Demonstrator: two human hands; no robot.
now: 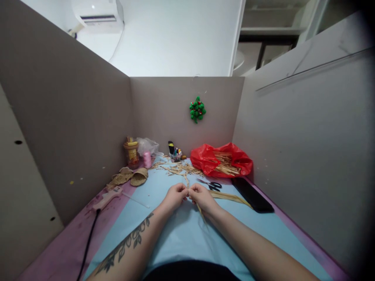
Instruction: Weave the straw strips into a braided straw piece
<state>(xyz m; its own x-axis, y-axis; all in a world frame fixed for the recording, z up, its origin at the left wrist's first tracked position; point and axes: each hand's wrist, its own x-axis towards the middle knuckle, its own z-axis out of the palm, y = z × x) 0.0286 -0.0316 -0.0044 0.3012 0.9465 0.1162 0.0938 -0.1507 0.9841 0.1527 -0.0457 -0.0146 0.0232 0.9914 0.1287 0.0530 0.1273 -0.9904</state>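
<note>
My left hand [176, 195] and my right hand [202, 197] meet at the middle of the blue cloth, fingertips pinched close together on a thin strip of dried straw [186, 180]. The strip's pale upper part, which looks twisted or braided, runs away from me above the fingers. A loose straw end [201, 214] hangs below my right hand. Just beyond that hand lie black-handled scissors [215, 186], with long flat straw strands [231, 197] beside them. The exact grip is partly hidden by the fingers.
Straw scraps [181, 168] litter the back. A red plastic bag [205, 158] holds more straw. A black tray-like object [254, 197] lies right. At left are a pink glue gun [108, 198], woven pieces [139, 177], pink thread [147, 160] and a jar [132, 156]. Grey panels [170, 113] surround the table.
</note>
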